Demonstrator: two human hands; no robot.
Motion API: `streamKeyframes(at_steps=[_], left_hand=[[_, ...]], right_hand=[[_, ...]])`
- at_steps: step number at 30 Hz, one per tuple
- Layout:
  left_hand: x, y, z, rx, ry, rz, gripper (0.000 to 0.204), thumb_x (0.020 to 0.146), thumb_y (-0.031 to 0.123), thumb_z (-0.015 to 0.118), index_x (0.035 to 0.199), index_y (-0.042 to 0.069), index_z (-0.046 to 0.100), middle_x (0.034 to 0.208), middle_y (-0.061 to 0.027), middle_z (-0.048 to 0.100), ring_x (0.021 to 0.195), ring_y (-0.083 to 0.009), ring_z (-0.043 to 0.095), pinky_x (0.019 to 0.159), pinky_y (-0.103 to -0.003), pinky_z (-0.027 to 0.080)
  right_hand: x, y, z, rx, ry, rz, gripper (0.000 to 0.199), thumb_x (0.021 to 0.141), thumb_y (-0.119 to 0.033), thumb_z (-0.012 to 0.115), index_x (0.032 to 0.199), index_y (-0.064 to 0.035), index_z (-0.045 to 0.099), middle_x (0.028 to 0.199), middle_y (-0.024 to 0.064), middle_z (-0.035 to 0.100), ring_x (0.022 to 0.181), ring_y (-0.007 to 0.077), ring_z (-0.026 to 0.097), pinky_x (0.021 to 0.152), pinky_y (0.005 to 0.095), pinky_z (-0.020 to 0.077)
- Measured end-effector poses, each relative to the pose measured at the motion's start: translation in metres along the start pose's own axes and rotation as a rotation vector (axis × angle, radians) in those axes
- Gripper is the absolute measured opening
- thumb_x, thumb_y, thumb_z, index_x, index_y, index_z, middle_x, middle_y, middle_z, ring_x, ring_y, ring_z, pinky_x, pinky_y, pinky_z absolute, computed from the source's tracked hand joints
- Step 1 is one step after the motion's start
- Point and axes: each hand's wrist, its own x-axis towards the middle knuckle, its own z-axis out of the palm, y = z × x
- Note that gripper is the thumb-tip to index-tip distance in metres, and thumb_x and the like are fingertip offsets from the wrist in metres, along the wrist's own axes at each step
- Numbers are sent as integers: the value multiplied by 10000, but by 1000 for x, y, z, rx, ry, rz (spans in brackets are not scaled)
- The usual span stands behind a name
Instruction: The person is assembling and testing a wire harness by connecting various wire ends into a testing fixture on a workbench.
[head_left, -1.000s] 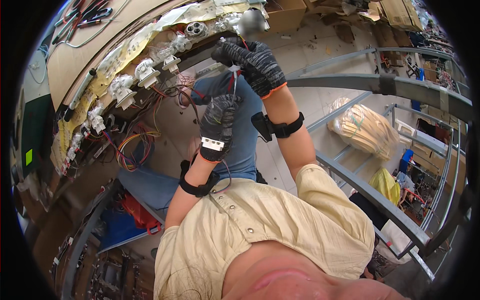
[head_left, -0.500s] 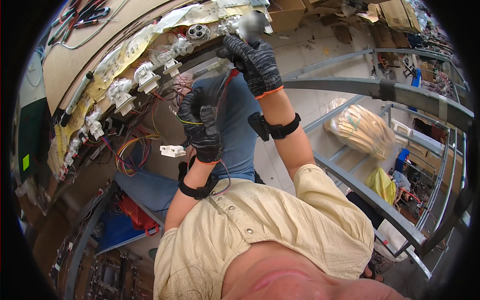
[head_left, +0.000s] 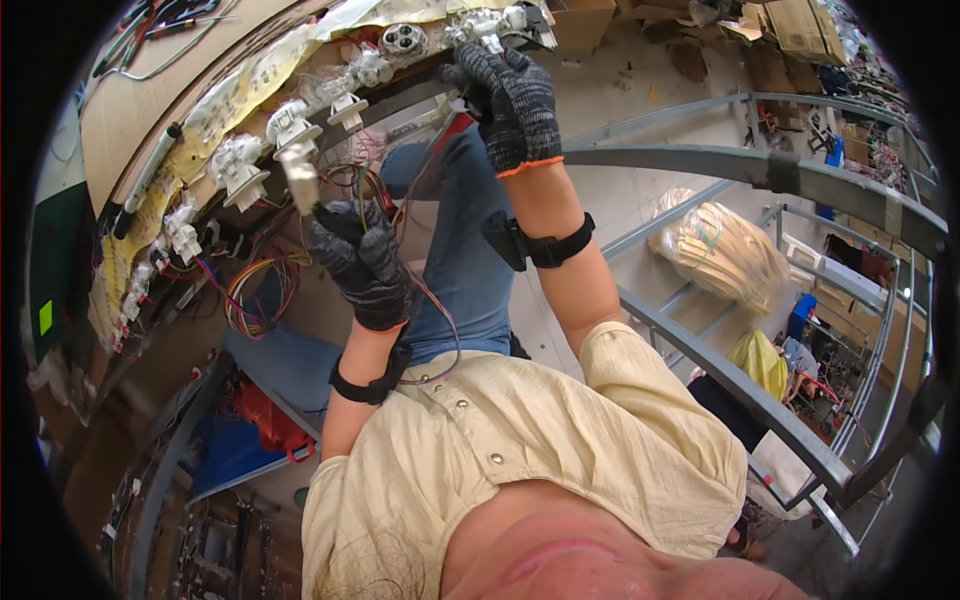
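Note:
My left hand (head_left: 360, 262), in a dark grey knit glove, is closed around a bunch of thin coloured wires (head_left: 366, 190). A motion-blurred whitish piece (head_left: 299, 178), perhaps a plug connector, juts up beside its fingers. More wires (head_left: 440, 305) trail from this hand toward my shirt. My right hand (head_left: 515, 108), gloved the same, is raised at the far end of the board with its fingers curled together. A small white piece (head_left: 493, 43) shows at its fingertips; what it grips is mostly hidden. White connector holders (head_left: 291, 128) line the board edge, several wrapped in clear plastic.
Yellowed paper strips (head_left: 240, 100) run along the curved board (head_left: 150, 95), with pliers-like tools (head_left: 135, 40) at its far left. Metal frame rails (head_left: 680, 165) cross on my right. Beyond them lies a plastic-wrapped bundle (head_left: 720, 250). Coiled wires (head_left: 262, 295) hang below the board.
My left hand has moved left and slightly down, and the white connector below it no longer shows there. My right hand has shifted slightly; the blurred grey round shape above it is gone.

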Motion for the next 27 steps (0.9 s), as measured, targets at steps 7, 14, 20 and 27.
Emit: streamKeyframes(at_steps=[7, 14, 20, 27], left_hand=[[-2, 9, -23, 156, -434, 140, 257, 983, 169, 495, 1164, -6, 550, 1113, -69, 592, 973, -171, 609, 870, -292, 489], [-30, 18, 14, 970, -760, 1123, 288, 932, 45, 475, 1206, -34, 521, 1148, -198, 608, 1000, -336, 598, 897, -396, 449], [-46, 24, 31, 664, -671, 681, 309, 991, 158, 461, 1257, 1, 473, 1048, -83, 555, 882, -122, 535, 754, -279, 466], [-27, 16, 15, 658, -728, 612, 291, 967, 102, 498, 1232, -17, 521, 1072, -75, 616, 877, -116, 577, 728, -254, 480]], right_hand=[[-59, -11, -29, -1090, 581, -1171, 231, 893, -196, 643, 1005, 4, 662, 852, 98, 682, 767, 154, 624, 721, 291, 498], [-81, 0, 36, -619, -182, -583, 178, 865, -162, 648, 908, 11, 653, 783, 125, 664, 665, 228, 612, 659, 327, 486], [-44, 15, 43, -473, -210, -324, 175, 874, -154, 636, 833, 15, 641, 729, 96, 647, 653, 137, 576, 638, 305, 469], [-36, 10, 43, -584, -235, -250, 184, 882, -170, 626, 843, 10, 637, 749, 103, 647, 670, 169, 589, 649, 317, 472]])
